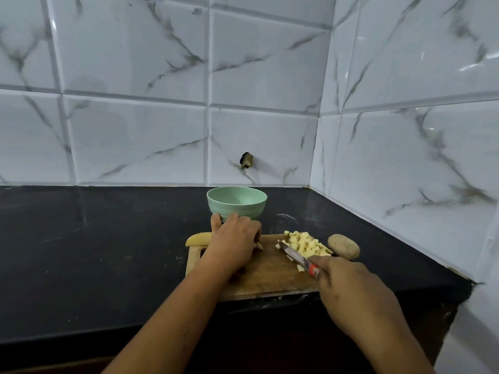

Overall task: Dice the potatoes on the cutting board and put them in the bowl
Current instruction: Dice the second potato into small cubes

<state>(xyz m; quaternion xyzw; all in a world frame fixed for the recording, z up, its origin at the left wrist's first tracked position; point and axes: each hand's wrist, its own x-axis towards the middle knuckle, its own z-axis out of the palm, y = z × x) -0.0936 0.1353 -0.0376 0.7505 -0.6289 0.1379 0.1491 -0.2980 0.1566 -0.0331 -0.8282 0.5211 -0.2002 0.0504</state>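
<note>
On the cutting board (270,273), the left hand (233,244) curls its fingers over a potato piece (258,245); the right hand (351,287) wraps its fingers round a knife (295,257) beside diced potato (306,244).

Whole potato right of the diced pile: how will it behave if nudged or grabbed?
The whole potato looks oval and rounded, so a push would probably set it rolling or wobbling. It seems solid, likely stiff and heavy for its size. Its matte skin should grip well.

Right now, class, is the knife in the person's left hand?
No, the right hand grips the knife by its red handle, while the left hand lies on the cutting board.
</note>
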